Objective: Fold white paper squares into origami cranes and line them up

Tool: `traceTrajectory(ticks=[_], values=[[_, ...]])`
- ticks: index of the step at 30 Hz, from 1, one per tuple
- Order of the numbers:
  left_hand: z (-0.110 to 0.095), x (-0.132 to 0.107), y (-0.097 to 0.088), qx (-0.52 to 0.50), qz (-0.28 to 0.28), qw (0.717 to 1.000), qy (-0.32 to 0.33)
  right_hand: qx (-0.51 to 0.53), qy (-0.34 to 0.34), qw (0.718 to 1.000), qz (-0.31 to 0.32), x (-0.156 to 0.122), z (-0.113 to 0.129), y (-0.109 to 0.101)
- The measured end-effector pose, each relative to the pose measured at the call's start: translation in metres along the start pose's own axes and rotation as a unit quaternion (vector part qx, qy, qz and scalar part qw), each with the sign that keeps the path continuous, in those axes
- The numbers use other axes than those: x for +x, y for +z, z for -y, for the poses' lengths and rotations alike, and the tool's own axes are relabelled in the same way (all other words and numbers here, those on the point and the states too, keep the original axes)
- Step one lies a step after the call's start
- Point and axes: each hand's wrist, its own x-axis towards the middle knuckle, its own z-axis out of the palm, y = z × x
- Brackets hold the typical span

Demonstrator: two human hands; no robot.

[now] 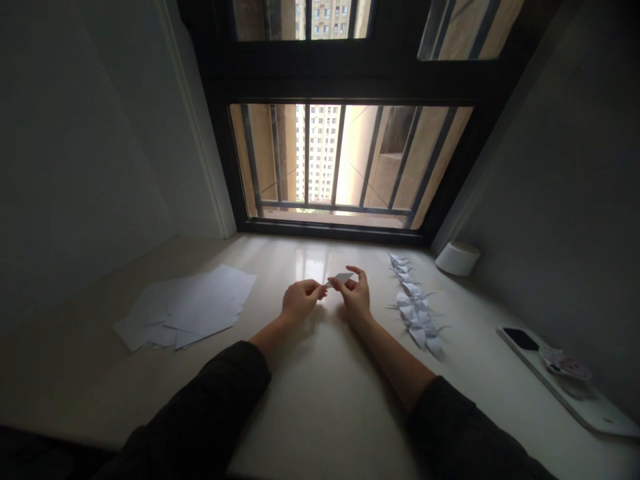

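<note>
Between my two hands is a small piece of folded white paper (343,277), raised a little over the pale sill. The fingertips of my left hand (301,297) pinch its narrow left end. My right hand (357,293) grips the wider part between thumb and fingers, with the index finger lifted and curved above it. Part of the paper is hidden behind the fingers. To the right of my right hand stands a row of several folded paper cranes (413,303). On the left, apart from my left hand, lies a loose pile of white paper sheets (200,303).
A white cylindrical object (457,259) stands in the back right corner by the wall. At the right lies a phone (565,383) with a round attachment on its back. The barred window (325,230) bounds the sill (310,413) at the back, with walls on both sides.
</note>
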Motion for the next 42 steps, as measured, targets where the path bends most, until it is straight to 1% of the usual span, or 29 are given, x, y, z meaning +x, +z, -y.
traceTrajectory(ticks=[2,4,6,7,9,13,15,17,19,21,23,26,30,32,35,39,42], values=[[-0.001,-0.001,-0.001,0.024,0.006,0.999,0.028,0.008,-0.003,1.000,-0.006,-0.001,0.002,-0.001],[-0.001,-0.001,-0.002,0.049,0.011,0.998,0.046,0.011,-0.010,1.000,-0.026,-0.001,0.003,-0.001],[-0.002,-0.001,-0.002,0.061,0.011,0.997,0.048,0.004,-0.017,0.999,-0.040,0.000,0.002,-0.002],[-0.002,-0.001,-0.002,0.058,0.009,0.997,0.044,-0.004,-0.023,0.999,-0.037,0.000,0.002,-0.002],[-0.002,-0.001,-0.003,0.038,-0.002,0.999,0.030,-0.026,-0.036,0.999,-0.007,0.001,0.000,-0.002],[0.000,0.001,-0.002,-0.026,-0.025,0.999,0.014,-0.066,-0.050,0.994,0.076,0.001,-0.003,-0.001],[0.002,0.002,-0.001,-0.054,-0.030,0.998,0.014,-0.076,-0.058,0.990,0.103,0.000,-0.003,0.000],[0.004,0.003,-0.001,-0.074,-0.037,0.997,0.008,-0.085,-0.067,0.987,0.116,-0.001,-0.003,0.001],[0.006,0.004,-0.001,-0.088,-0.042,0.995,0.001,-0.091,-0.068,0.987,0.112,-0.002,-0.002,0.001],[0.008,0.006,-0.001,-0.101,-0.040,0.994,-0.006,-0.094,-0.060,0.989,0.094,-0.003,-0.001,0.000],[0.009,0.007,0.000,-0.116,-0.031,0.993,-0.009,-0.087,-0.050,0.992,0.077,-0.003,0.000,0.000],[0.010,0.007,0.001,-0.147,-0.015,0.989,-0.012,-0.068,-0.031,0.995,0.073,-0.004,0.001,-0.001],[0.008,0.007,0.003,-0.198,-0.001,0.980,-0.034,-0.062,-0.016,0.996,0.054,-0.002,-0.003,-0.001],[0.007,0.006,0.003,-0.223,0.009,0.974,-0.039,-0.058,-0.024,0.997,0.050,-0.001,-0.007,-0.001],[0.007,0.006,0.003,-0.252,0.022,0.967,-0.024,-0.063,-0.055,0.995,0.055,0.001,-0.010,-0.002],[0.009,0.007,0.004,-0.270,0.025,0.963,-0.008,-0.090,-0.079,0.989,0.081,0.000,-0.008,-0.002],[0.011,0.008,0.005,-0.267,0.037,0.963,0.007,-0.123,-0.095,0.984,0.090,-0.002,-0.004,-0.003]])
